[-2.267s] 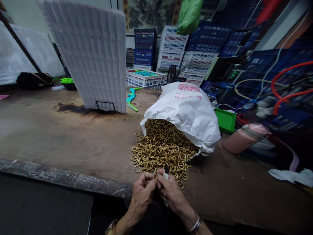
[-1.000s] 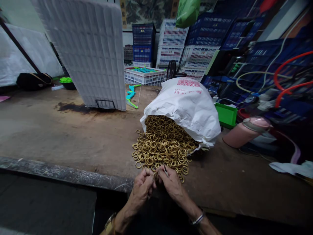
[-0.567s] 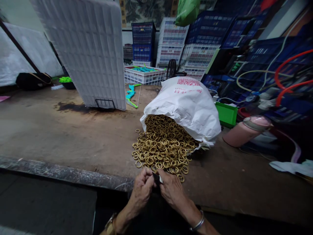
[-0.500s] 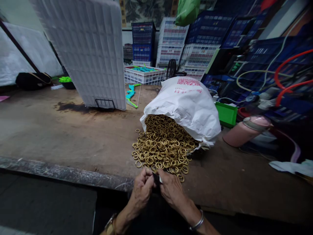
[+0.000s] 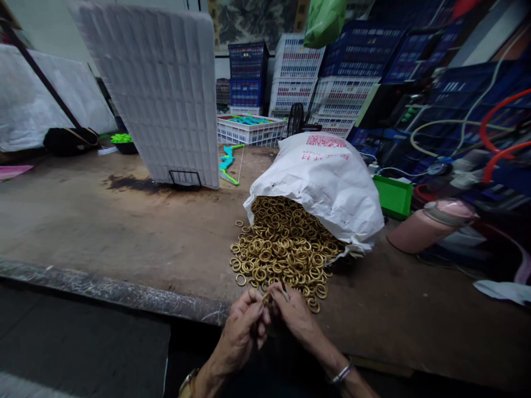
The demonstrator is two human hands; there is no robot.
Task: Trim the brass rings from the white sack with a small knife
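Observation:
My left hand (image 5: 243,326) is closed in a pinch on a brass-coloured ring (image 5: 266,298) at the table's front edge. Close beside it, my right hand (image 5: 294,312) is closed around a slim dark tool (image 5: 284,287); its kind I cannot make out. The right fingertips come right up to the ring, and whether they touch it is hidden. Just beyond both hands lies a heap of brass-coloured rings (image 5: 282,254). It spills from the mouth of a white woven sack (image 5: 319,171) lying on its side.
A tall white ribbed panel (image 5: 166,99) stands on the table (image 5: 103,226) at left, a toy bow (image 5: 227,160) beside it. To the right are a pink bottle (image 5: 431,224) and a green tray (image 5: 392,196). Stacked crates (image 5: 294,69) line the back.
The ring now shows in my left fingers. My right hand has shifted right, and the dark tool now points upward instead of lying between the hands. The view has swung slightly left.

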